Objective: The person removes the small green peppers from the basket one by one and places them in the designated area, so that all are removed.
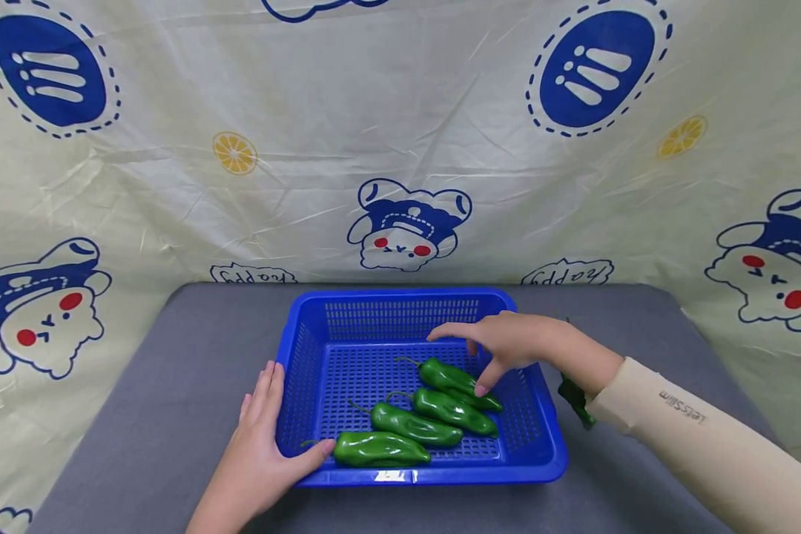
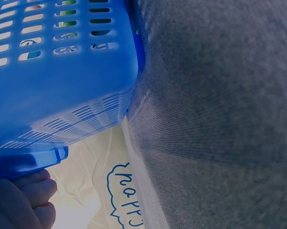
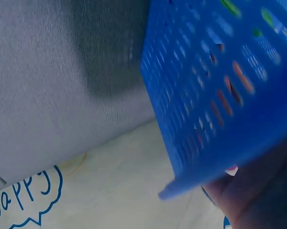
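Observation:
Several green peppers (image 1: 380, 449) lie slanted in a blue plastic basket (image 1: 410, 476), stems toward the left. My left hand (image 1: 256, 445) holds the basket's near left corner, thumb over the front rim beside a pepper stem and fingers along the outside of the left wall. In the left wrist view, fingers (image 2: 36, 193) show beneath the rim. Over the basket's right side reaches my right hand (image 1: 514, 340), its thumb and fingers spread and nothing held. Its thumb tip overlaps the farthest pepper (image 1: 443, 375) in the head view.
Another green pepper (image 1: 576, 400) lies on the grey table (image 1: 173, 415) to the right of the basket, partly hidden by my right forearm. A pale printed cloth (image 1: 307, 170) hangs behind the table's far edge.

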A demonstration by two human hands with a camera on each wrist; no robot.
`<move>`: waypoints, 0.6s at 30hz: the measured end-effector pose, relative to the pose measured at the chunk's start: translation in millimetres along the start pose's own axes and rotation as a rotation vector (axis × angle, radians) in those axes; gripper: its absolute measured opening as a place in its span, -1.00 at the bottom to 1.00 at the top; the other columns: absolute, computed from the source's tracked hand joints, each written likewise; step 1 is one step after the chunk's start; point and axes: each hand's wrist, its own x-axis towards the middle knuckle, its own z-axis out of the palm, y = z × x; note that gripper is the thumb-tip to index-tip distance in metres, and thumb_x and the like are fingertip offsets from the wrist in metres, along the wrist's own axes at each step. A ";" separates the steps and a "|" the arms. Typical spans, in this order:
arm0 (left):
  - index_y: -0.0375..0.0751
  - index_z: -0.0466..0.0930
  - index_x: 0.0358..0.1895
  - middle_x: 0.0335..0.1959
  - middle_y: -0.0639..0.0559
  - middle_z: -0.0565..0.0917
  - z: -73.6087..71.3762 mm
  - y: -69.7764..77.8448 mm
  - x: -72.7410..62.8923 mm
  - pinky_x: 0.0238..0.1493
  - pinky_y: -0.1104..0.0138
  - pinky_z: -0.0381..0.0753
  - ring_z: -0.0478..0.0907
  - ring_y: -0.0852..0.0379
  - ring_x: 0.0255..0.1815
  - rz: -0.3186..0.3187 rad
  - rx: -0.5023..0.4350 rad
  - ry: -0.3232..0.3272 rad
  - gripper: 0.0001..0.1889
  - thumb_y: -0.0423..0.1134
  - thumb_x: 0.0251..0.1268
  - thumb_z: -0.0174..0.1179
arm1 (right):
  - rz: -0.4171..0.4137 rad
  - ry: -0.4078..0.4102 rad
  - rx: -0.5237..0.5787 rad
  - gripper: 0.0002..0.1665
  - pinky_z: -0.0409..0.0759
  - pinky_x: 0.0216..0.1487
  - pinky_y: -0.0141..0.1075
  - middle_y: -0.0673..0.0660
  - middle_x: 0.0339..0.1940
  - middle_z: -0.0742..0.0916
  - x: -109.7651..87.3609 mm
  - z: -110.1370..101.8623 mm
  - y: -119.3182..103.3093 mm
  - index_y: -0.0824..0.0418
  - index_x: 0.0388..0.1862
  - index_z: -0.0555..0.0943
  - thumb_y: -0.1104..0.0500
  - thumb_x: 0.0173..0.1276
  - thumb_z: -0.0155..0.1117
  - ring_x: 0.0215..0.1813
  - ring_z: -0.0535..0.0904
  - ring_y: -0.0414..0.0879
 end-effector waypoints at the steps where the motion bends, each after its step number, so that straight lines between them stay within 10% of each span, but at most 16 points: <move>1: -0.01 -0.26 0.63 0.66 -0.16 -0.16 0.0 -0.1 -0.2 0.49 -0.34 -0.07 -0.19 -0.40 0.61 0.000 0.000 0.000 0.28 0.40 -0.01 0.36 | 0.001 -0.013 0.001 0.13 0.58 0.10 0.16 0.05 0.06 0.73 1.9 1.6 -1.0 -0.46 0.52 0.06 -0.15 0.10 0.55 0.11 0.60 0.09; 13: -0.03 -0.25 0.63 0.66 -0.15 -0.15 0.0 -1.0 0.2 0.49 -0.34 -0.05 -0.18 -0.40 0.61 0.009 -0.004 0.008 0.28 0.40 -0.02 0.35 | 0.019 -0.094 -0.043 0.06 0.56 0.09 0.03 -0.03 -0.08 0.73 14.7 19.4 -8.7 -0.47 0.45 0.17 -0.13 0.07 0.58 -0.06 0.61 -0.10; 18: -0.05 -0.24 0.63 0.66 -0.15 -0.16 0.0 -0.9 0.4 0.51 -0.32 -0.07 -0.19 -0.39 0.61 0.010 -0.010 0.006 0.28 0.38 -0.01 0.37 | 0.026 -0.110 -0.080 0.06 0.44 0.29 0.18 0.03 0.16 0.67 17.3 24.6 -7.0 -0.47 0.45 0.20 -0.17 0.03 0.59 0.18 0.58 0.06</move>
